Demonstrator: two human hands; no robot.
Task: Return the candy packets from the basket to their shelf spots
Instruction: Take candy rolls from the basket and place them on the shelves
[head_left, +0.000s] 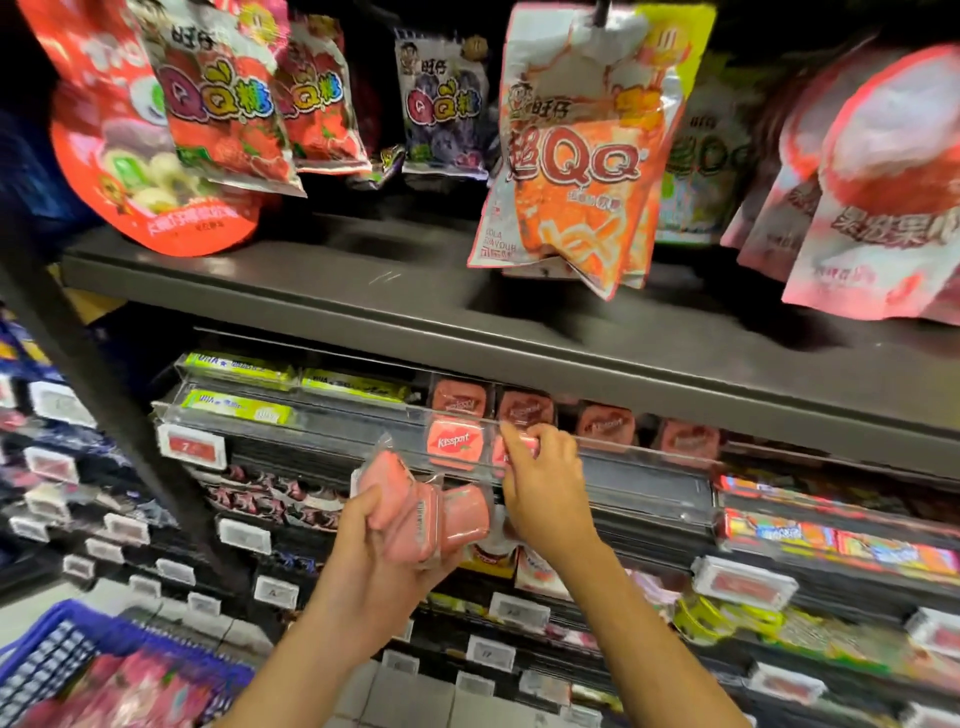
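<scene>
Left hand: your left hand (374, 540) is clamped around a bunch of pink candy packets (421, 514), held in the air just in front of the clear shelf tray (322, 415).
Right hand: your right hand (545, 483) pinches one pink packet (511, 447) at the tray's front edge, fingertips (511, 434) hooked over the clear rail.
Tray: a "Kissport" packet (456, 446) stands upright at the front edge, just left of the packet you are pinching; more red-pink packs (605, 426) sit in a row behind, green gum packs (239, 405) toward the left end.
Basket: the blue basket (67, 644) shows at the lower left corner, with pink packets (140, 691) inside.
Upper shelf: hanging QQ candy bags (576, 156) dangle above the dark shelf board (363, 280).
</scene>
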